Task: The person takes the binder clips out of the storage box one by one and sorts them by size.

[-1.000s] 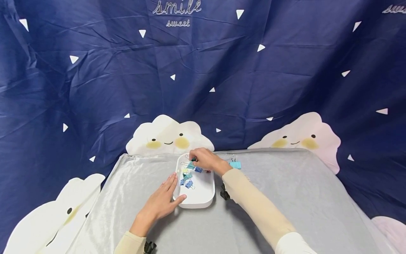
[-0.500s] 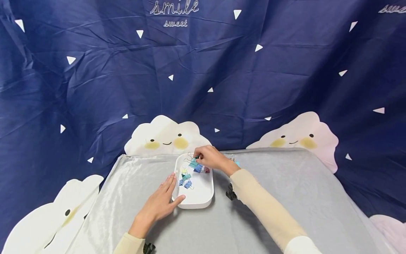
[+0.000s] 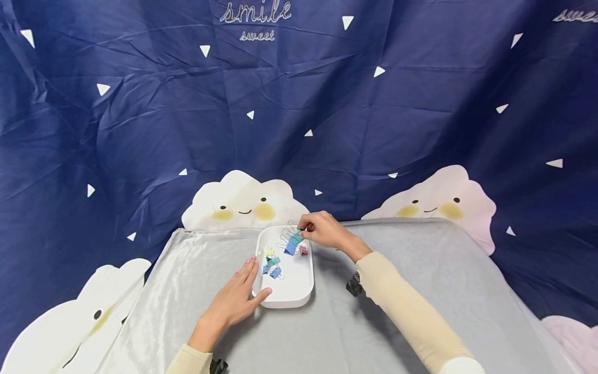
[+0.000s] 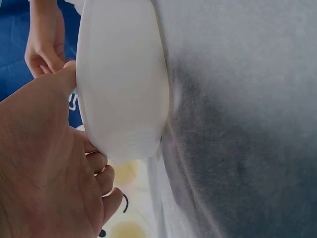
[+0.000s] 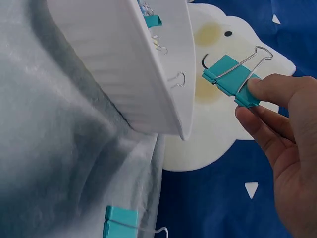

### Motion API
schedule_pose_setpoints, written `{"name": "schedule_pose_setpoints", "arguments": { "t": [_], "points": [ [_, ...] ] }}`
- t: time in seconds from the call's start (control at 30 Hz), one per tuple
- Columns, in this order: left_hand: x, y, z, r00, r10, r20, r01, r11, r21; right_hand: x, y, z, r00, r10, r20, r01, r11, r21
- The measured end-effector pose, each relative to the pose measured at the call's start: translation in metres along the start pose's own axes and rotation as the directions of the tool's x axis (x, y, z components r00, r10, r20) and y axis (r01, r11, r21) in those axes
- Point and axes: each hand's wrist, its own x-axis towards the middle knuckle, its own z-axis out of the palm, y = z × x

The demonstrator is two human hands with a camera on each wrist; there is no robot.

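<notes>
My right hand (image 3: 324, 229) pinches a teal binder clip (image 5: 233, 79) between thumb and fingers over the far right part of the white tray (image 3: 296, 288). In the head view, that clip overlaps a large blue binder clip (image 3: 290, 249), with a pink binder clip (image 3: 303, 250) beside it. Smaller clips gather along the tray's left side: a yellow one (image 3: 269, 252), a green one (image 3: 273, 261) and a blue one (image 3: 276, 272). My left hand (image 3: 233, 296) rests on the tray's left rim, fingers extended and thumb at the near corner.
Another teal binder clip (image 5: 121, 222) lies on the grey cloth (image 3: 397, 291) outside the tray; the right hand and arm hide it in the head view. Behind the table's far edge hangs a dark blue curtain (image 3: 187, 104) with cloud prints.
The right hand has moved to the right and slightly up, carrying the teal binder clip along. The blue clip shows more fully now. The left hand stays on the tray rim.
</notes>
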Motion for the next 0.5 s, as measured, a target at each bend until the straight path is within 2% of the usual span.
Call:
{"name": "schedule_pose_setpoints", "arguments": {
  "t": [0.27, 0.5],
  "points": [
    [0.0, 0.0, 0.0, 1.0, -0.006, -0.003, 0.006, 1.0, 0.0, -0.016, 0.013, -0.017, 0.998, 0.043, -0.055, -0.04, 0.998, 0.055],
    [0.001, 0.0, 0.001, 1.0, -0.003, -0.003, 0.003, 1.0, 0.005, -0.031, 0.024, -0.028, 0.994, 0.09, -0.069, -0.085, 0.994, 0.075]
  ]
}}
